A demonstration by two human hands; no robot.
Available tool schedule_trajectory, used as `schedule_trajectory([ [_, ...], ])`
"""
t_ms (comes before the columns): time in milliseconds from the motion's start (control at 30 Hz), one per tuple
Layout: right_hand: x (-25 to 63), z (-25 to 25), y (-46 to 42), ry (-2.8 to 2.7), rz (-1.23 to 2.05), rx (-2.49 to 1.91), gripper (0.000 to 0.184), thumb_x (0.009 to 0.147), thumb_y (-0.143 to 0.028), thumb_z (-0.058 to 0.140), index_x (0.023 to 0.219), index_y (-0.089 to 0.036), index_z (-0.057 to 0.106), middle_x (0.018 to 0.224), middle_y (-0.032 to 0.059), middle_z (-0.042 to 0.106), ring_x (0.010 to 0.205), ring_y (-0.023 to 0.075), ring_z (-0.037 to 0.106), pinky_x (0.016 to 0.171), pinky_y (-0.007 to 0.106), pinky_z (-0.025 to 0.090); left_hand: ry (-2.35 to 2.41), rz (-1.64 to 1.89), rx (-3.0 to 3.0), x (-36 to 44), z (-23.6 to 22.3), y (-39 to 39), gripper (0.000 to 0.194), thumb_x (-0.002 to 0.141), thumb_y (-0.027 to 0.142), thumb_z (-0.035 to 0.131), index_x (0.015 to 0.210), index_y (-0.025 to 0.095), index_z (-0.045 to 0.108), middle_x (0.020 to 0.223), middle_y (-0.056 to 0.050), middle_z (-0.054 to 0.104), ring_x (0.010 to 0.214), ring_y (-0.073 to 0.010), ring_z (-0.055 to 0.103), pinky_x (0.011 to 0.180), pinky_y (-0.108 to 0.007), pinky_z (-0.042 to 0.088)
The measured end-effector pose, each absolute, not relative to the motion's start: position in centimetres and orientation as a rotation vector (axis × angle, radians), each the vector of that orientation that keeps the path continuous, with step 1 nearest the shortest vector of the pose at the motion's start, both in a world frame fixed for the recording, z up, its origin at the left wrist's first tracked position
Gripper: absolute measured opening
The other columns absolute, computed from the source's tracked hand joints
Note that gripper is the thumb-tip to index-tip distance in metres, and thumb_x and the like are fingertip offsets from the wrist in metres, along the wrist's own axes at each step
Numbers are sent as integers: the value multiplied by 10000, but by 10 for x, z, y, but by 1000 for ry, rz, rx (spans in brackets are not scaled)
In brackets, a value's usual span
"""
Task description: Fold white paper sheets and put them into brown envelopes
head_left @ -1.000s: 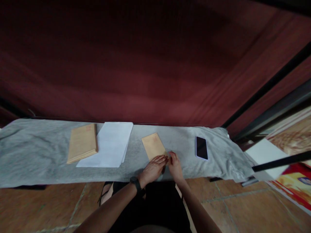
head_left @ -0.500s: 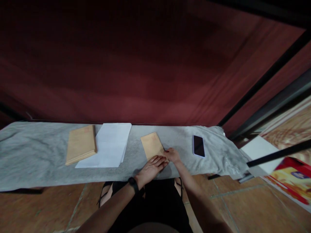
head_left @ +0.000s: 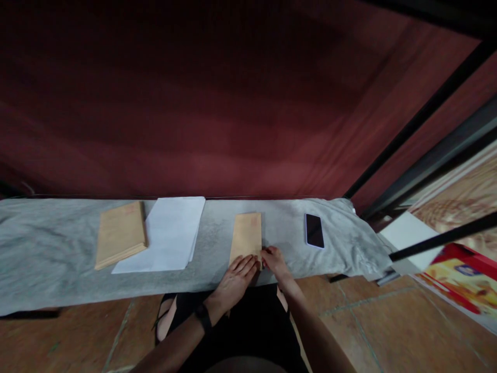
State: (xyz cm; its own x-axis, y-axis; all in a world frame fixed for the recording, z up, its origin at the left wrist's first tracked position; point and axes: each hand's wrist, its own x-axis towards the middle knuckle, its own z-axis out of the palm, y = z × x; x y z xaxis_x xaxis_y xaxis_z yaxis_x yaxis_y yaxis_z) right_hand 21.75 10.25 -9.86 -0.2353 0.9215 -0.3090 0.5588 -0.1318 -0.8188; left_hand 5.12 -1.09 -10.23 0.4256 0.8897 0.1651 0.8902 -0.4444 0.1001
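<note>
A tan envelope lies on the grey cloth covering the table, straight in front of me. My left hand lies flat on its near end, fingers stretched out. My right hand rests at the envelope's near right corner with fingers curled against its edge. A black watch sits on my left wrist.
A stack of tan envelopes lies at the left, beside a stack of white paper sheets. A dark phone lies right of the envelope. Red curtain behind the table; tiled floor below; colourful printed boards at the right.
The envelope has turned from slanted to nearly square with the table edge. My left hand has slid onto its near end and my right hand shifted to its right corner.
</note>
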Motion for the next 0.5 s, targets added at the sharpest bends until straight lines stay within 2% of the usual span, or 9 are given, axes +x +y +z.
schedule_trajectory([
  [133, 214, -101, 102, -1729, 1294, -1654, 241, 845, -251, 477, 640, -190, 590, 490, -29, 576, 408, 106, 519, 418, 194, 380, -1693, -321, -2628, 52, -107, -8, 613, 904, -13, 370, 1469, 212, 450, 1567, -62, 451, 1448, -176, 403, 1208, -388, 303],
  [300, 214, -102, 105, -1818, 1156, -1628, 233, 863, -281, 531, 687, -185, 650, 556, 13, 648, 470, 152, 599, 472, 231, 434, -1672, -353, -2673, 47, -104, -2, 657, 903, -3, 354, 1515, 234, 388, 1588, -42, 419, 1466, -152, 369, 1223, -379, 282],
  [400, 217, -98, 112, -1895, 997, -1593, 186, 880, -252, 543, 788, -194, 694, 762, 68, 739, 715, 210, 705, 654, 272, 513, -1687, -394, -2693, 51, -106, -3, 571, 957, 82, 374, 1508, 230, 407, 1568, -50, 450, 1467, -164, 371, 1233, -397, 265],
  [500, 218, -94, 131, -1950, 861, -1539, 281, 958, -263, 450, 1067, -192, 699, 1084, 121, 747, 1038, 244, 693, 904, 339, 514, -1693, -429, -2701, 55, -108, -5, 511, 1014, 231, 395, 1525, 234, 388, 1581, -47, 430, 1478, -177, 351, 1244, -414, 238],
])
